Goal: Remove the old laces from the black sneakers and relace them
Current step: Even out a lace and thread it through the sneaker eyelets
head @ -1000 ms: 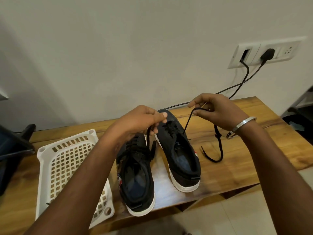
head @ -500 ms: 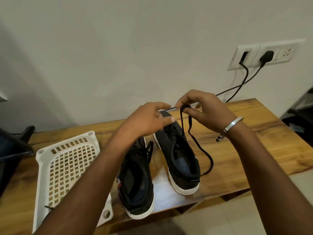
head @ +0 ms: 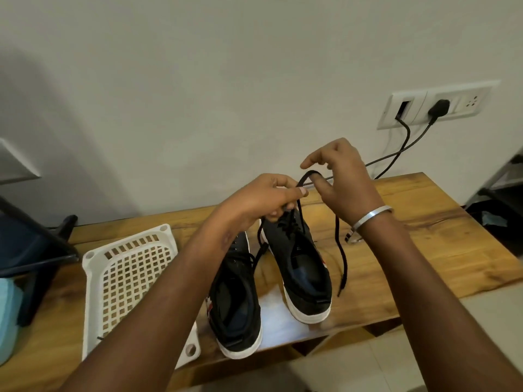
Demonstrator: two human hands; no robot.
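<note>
Two black sneakers with white soles stand side by side on the wooden table (head: 424, 250), heels toward me. My left forearm partly covers the left sneaker (head: 235, 301), which is still laced. Over the toe of the right sneaker (head: 300, 264), my left hand (head: 263, 199) pinches a black lace (head: 342, 258) between thumb and fingers. From that pinch the lace arcs up in a loop across the thumb of my right hand (head: 345, 182), whose fingers are spread and not gripping. Its free end hangs down to the table right of the shoe.
A white lattice basket (head: 133, 278) lies on the table left of the sneakers. At the far left are a dark stand (head: 34, 250) and a teal object (head: 5, 321). Two black cables run down from a wall socket (head: 435, 106) behind the table.
My right hand has let go of its pinch on the lace and spread its fingers. My left hand has moved right and taken hold of the lace above the right sneaker's toe.
</note>
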